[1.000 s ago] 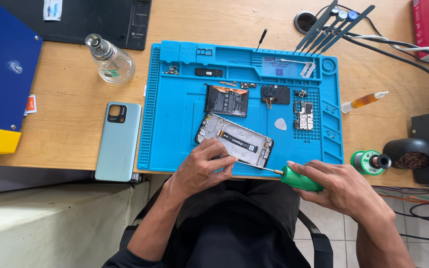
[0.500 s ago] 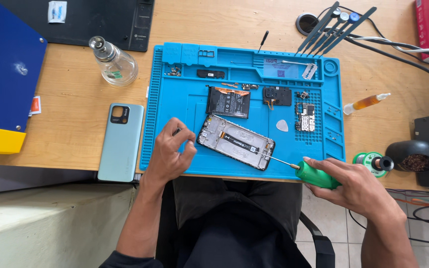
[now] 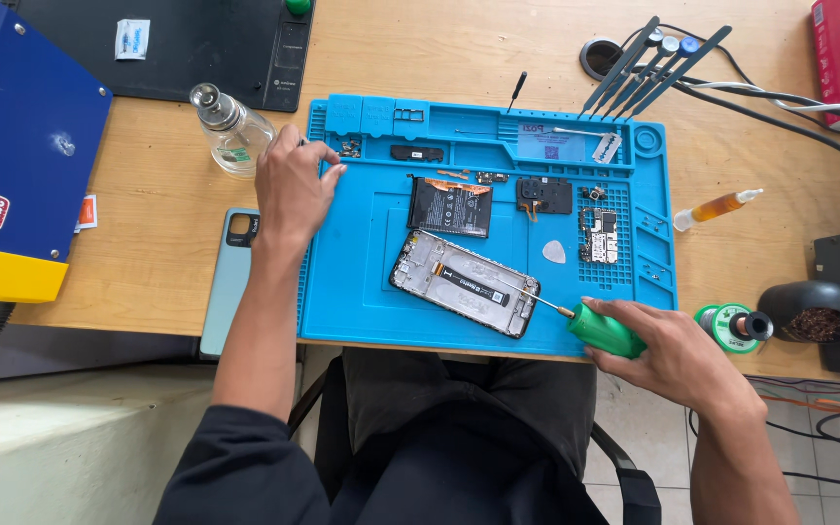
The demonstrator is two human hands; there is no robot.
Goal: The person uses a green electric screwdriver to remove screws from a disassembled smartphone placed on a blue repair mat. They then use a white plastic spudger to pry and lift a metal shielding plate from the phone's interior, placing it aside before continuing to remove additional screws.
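Observation:
An opened phone frame (image 3: pixel 466 282) lies tilted on the blue repair mat (image 3: pixel 352 282). My right hand (image 3: pixel 668 352) grips a green-handled screwdriver (image 3: pixel 603 331) at the mat's front right edge, its tip touching the frame's right end. My left hand (image 3: pixel 291 187) rests at the mat's upper left corner, fingers curled near small parts (image 3: pixel 349 149) in a tray slot; whether it holds anything is hidden. A black battery (image 3: pixel 450 207), a camera module (image 3: pixel 542 195) and a small circuit board (image 3: pixel 599 235) lie on the mat behind the frame.
A glass bottle (image 3: pixel 229 134) stands beside my left hand. A pale green phone back cover (image 3: pixel 228 277) lies left of the mat, under my forearm. A blue box (image 3: pixel 12 156) is far left. Tools (image 3: pixel 648 60), a glue bottle (image 3: pixel 717 208), a solder spool (image 3: pixel 734 327) and cables (image 3: pixel 789 97) crowd the right.
My left hand left the phone frame and moved up and left to the mat's upper left corner. The right hand keeps the screwdriver at the frame's right end.

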